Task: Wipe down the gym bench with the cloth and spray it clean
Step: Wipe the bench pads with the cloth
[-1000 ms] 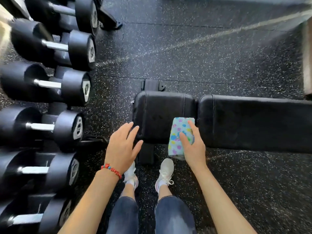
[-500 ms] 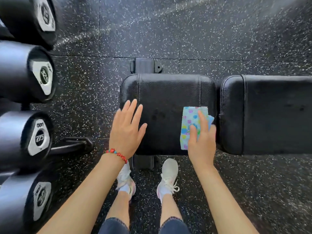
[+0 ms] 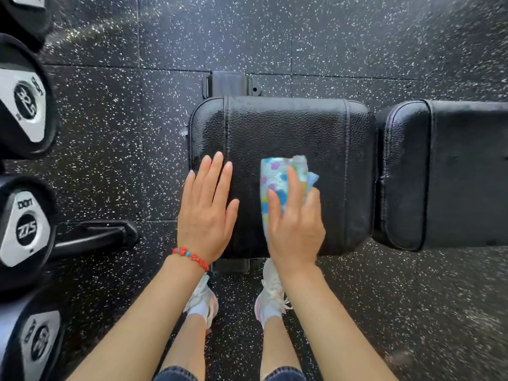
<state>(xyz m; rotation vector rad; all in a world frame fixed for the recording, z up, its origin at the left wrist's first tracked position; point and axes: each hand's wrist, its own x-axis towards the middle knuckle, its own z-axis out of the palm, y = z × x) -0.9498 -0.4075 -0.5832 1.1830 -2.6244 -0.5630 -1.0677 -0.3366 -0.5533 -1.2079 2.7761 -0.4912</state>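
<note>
The black padded gym bench lies across the view: its seat pad (image 3: 280, 127) is in the middle and its longer back pad (image 3: 453, 174) runs off to the right. A folded cloth (image 3: 277, 174) with coloured dots lies on the seat pad's near half. My right hand (image 3: 295, 224) presses flat on the cloth's lower part, fingers spread over it. My left hand (image 3: 207, 213), with a red bead bracelet at the wrist, rests flat and open on the seat pad's left near corner. No spray bottle is in view.
Black dumbbells (image 3: 24, 226) on a rack fill the left edge, with a rack foot (image 3: 96, 237) reaching toward the bench. The bench frame (image 3: 229, 83) sticks out behind the seat pad. My white shoes (image 3: 270, 295) stand on speckled rubber floor (image 3: 357, 37) just below the seat.
The view has closed in over the seat pad. My right hand slid the cloth leftward from the gap between the pads onto the seat pad. My left hand moved further onto the pad.
</note>
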